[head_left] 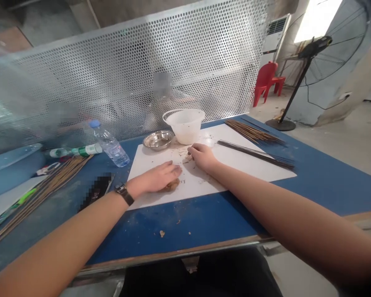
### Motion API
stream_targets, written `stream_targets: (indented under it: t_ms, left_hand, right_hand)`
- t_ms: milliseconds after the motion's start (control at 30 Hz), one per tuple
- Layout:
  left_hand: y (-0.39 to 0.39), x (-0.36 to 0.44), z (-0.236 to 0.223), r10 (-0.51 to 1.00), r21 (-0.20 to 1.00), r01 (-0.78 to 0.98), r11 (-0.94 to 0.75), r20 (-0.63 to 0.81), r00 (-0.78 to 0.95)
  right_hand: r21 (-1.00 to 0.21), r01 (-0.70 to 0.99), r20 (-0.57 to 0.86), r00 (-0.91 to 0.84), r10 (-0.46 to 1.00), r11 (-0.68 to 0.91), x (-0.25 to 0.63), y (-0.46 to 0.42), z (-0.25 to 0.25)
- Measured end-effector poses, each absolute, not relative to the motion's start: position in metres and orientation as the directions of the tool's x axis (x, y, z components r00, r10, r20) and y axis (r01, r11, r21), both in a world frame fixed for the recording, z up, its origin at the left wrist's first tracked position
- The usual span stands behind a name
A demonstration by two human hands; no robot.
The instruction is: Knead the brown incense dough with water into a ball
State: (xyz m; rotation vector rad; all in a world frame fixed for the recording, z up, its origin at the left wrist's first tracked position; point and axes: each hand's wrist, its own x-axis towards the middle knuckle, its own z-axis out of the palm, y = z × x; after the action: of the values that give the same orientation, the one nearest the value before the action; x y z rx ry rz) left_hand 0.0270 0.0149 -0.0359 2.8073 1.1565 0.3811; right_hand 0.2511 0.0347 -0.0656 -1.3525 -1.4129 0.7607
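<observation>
My left hand [160,176] lies palm down over a brown, dough-like lump [173,185] on the white sheet [145,199]. Its fingers are stretched out, and the lump shows beneath the palm and fingers. To the right, my right hand [201,156] rests on the same sheet with its fingers curled closed. What those fingers hold, if anything, is hidden. Tan crumbs [183,155] are scattered beside the right hand. Just beyond the hands stand a white plastic tub [187,126] and a shallow metal bowl [158,140].
Thin brown sticks [250,133] and dark sticks [253,154] lie at right. A water bottle [111,144], a blurred dark object [95,192], more long sticks [57,177] and a blue basin [14,169] are at left. A perforated metal screen [126,74] borders the blue table [136,235].
</observation>
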Motion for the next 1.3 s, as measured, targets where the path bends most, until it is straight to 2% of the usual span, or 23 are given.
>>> stream_targets:
  t_ms: [100,233,333,400,533,567,667,733,833,933,1033,1100,1200,1300]
  left_hand:
    - [0.019,0.040,-0.042,0.787,0.123,0.779,-0.615,0.156,0.597]
    - [0.038,0.063,-0.045,0.828,0.113,0.845,-0.522,0.306,0.470]
    - [0.039,0.066,-0.042,0.704,0.068,0.758,-0.649,0.433,0.563]
    - [0.028,0.061,-0.038,0.673,0.093,0.703,-0.705,0.401,0.621]
    - [-0.006,0.048,-0.033,0.630,0.245,0.581,-0.776,0.268,0.729]
    - [-0.013,0.045,-0.033,0.612,0.232,0.567,-0.790,0.260,0.747]
    - [-0.025,0.037,-0.036,0.563,0.072,0.565,-0.822,0.251,0.787]
    - [-0.026,0.034,-0.037,0.560,0.016,0.576,-0.817,0.259,0.787]
    - [-0.022,0.029,-0.034,0.596,0.077,0.605,-0.792,0.311,0.740]
    - [-0.018,0.021,-0.023,0.675,0.197,0.667,-0.719,0.429,0.600]
    - [-0.018,0.008,-0.006,0.701,0.242,0.705,-0.667,0.524,0.484]
    - [-0.020,0.000,0.004,0.717,0.223,0.726,-0.650,0.495,0.491]
    - [-0.023,-0.009,0.016,0.727,0.136,0.727,-0.673,0.303,0.617]
    - [-0.024,-0.014,0.025,0.736,0.050,0.746,-0.664,0.221,0.640]
  right_hand:
    - [-0.923,0.342,0.224,0.107,0.969,0.176,0.250,0.033,-0.067]
    - [-0.930,0.337,0.194,0.109,0.975,0.147,0.252,0.033,-0.069]
    - [-0.936,0.319,0.196,0.122,0.973,0.148,0.253,0.035,-0.070]
    - [-0.940,0.307,0.199,0.128,0.972,0.152,0.254,0.037,-0.071]
    - [-0.945,0.297,0.183,0.128,0.975,0.139,0.254,0.037,-0.071]
    - [-0.945,0.297,0.184,0.128,0.975,0.139,0.254,0.037,-0.070]
    - [-0.942,0.303,0.192,0.131,0.973,0.145,0.254,0.037,-0.070]
    - [-0.940,0.310,0.194,0.131,0.972,0.145,0.253,0.037,-0.070]
    - [-0.937,0.320,0.191,0.128,0.973,0.141,0.253,0.036,-0.068]
    - [-0.935,0.328,0.187,0.123,0.975,0.138,0.254,0.034,-0.066]
    - [-0.931,0.339,0.184,0.116,0.976,0.135,0.254,0.033,-0.066]
    - [-0.929,0.346,0.182,0.111,0.977,0.133,0.253,0.033,-0.066]
    - [-0.927,0.352,0.180,0.110,0.977,0.131,0.253,0.034,-0.066]
    - [-0.926,0.353,0.182,0.109,0.977,0.133,0.252,0.034,-0.066]
